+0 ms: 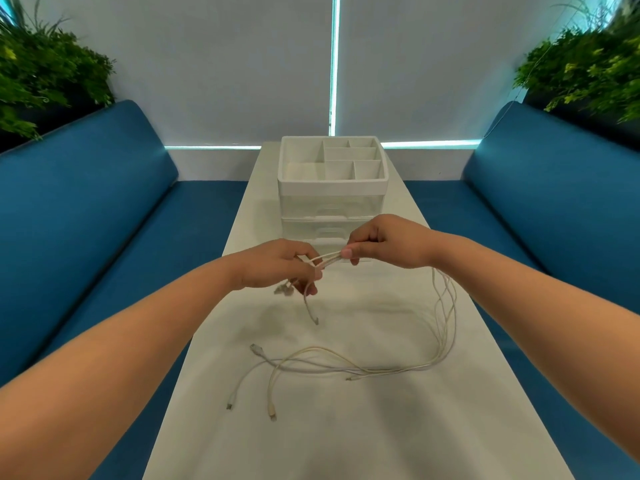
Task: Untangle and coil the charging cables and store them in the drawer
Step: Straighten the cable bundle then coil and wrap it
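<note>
White cord runs taut between our fingertips: our left hand [277, 265] pinches a bundle of strands, fingers curled round them, and our right hand [384, 242], just toward three o'clock, pinches the same bundle between thumb and curled fingers. A few short plug ends dangle below our left hand. From our right hand the charging cables [445, 327] drop toward five o'clock in several loose strands, then sweep back toward seven o'clock across the white table [398, 427], where they cross one another and fan out into separate plug ends.

We judge the task barely begun. The strands look thin, limp and pale, some cream and some whiter, still overlapping where they lie; none is coiled, and how many cables there are we cannot tell. Ahead at twelve o'clock stands the drawer unit [332, 199], a white organiser with a divided tray on top and clear drawers below, all apparently closed with nothing stored. Separating, coiling and stowing all remain.
</note>
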Demonstrator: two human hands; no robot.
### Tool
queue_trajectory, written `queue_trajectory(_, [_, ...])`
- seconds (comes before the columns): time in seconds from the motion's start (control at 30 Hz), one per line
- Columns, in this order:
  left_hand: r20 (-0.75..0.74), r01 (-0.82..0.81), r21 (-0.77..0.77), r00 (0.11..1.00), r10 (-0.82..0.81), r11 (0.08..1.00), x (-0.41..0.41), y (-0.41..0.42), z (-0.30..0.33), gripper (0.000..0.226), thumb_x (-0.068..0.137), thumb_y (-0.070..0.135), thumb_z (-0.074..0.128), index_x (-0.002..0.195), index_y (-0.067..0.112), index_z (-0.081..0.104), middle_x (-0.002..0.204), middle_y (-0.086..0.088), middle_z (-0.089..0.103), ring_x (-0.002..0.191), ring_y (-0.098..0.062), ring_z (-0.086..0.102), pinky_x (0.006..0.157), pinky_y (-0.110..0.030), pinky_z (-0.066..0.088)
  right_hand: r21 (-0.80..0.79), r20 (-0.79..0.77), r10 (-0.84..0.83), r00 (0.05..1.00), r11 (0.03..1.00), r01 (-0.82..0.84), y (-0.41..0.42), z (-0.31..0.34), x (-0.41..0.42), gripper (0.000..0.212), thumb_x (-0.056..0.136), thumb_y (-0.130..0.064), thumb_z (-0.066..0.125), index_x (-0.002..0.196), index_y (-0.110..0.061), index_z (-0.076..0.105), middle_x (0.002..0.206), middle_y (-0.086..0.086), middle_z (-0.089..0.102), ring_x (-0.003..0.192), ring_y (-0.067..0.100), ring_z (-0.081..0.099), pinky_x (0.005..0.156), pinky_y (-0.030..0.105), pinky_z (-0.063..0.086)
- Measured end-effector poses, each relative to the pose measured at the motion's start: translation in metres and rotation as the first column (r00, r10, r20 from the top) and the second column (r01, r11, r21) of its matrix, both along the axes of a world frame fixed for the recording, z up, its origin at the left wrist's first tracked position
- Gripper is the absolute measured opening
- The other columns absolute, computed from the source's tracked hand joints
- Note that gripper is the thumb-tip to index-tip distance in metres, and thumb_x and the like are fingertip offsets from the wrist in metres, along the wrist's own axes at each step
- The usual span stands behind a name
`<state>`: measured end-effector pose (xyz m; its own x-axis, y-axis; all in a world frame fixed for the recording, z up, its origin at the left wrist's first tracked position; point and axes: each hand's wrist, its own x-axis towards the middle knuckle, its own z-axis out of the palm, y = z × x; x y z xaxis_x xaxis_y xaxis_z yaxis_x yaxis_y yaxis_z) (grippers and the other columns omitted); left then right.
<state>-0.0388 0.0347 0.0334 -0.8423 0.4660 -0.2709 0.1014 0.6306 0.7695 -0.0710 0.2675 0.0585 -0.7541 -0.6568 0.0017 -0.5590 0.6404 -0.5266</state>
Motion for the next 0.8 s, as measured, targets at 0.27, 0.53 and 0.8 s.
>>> queue_trajectory(0.27, [0.130, -0.055, 0.258, 0.991, 0.022, 0.964, 0.005, 0.037, 0.015, 0.019, 0.097, 0.021, 0.050, 0.085, 0.008, 0.056, 0.062, 0.002, 0.042, 0.054, -0.012, 0.043, 0.072, -0.030, 0.050, 0.004, 0.017, -0.001, 1.000, 1.000, 0.001, -0.006, 0.009, 0.001, 0.038, 0.092, -0.041, 0.057, 0.075, -0.008, 0.064, 0.066, 0.006, 0.056, 0.060, 0.012, 0.046, 0.061, 0.027, 0.039])
queue_trajectory(0.53, [0.186, -0.224, 0.505, 0.971, 0.148, 0.833, 0.002, 0.020, 0.018, 0.033, 0.104, 0.026, 0.037, 0.073, 0.016, 0.046, 0.061, 0.004, 0.022, 0.055, -0.014, 0.018, 0.056, -0.027, 0.025, -0.107, 0.027, -0.176, 0.984, 0.978, 0.178, 0.030, -0.008, -0.004, 0.042, 0.097, -0.049, 0.040, 0.082, -0.014, 0.056, 0.077, 0.002, 0.057, 0.074, 0.015, 0.055, 0.077, 0.032, 0.047])
queue_trajectory(0.8, [0.191, -0.294, 0.700, 0.955, 0.226, 0.651, 0.003, 0.024, 0.010, 0.030, 0.105, 0.025, 0.039, 0.082, 0.011, 0.054, 0.053, 0.004, 0.035, 0.052, -0.012, 0.046, 0.083, -0.033, 0.057, 0.041, -0.195, -0.369, 0.909, 0.923, 0.384, 0.025, -0.037, -0.008, 0.040, 0.098, -0.057, 0.024, 0.098, -0.020, 0.039, 0.070, 0.002, 0.053, 0.063, 0.022, 0.052, 0.054, 0.032, 0.039])
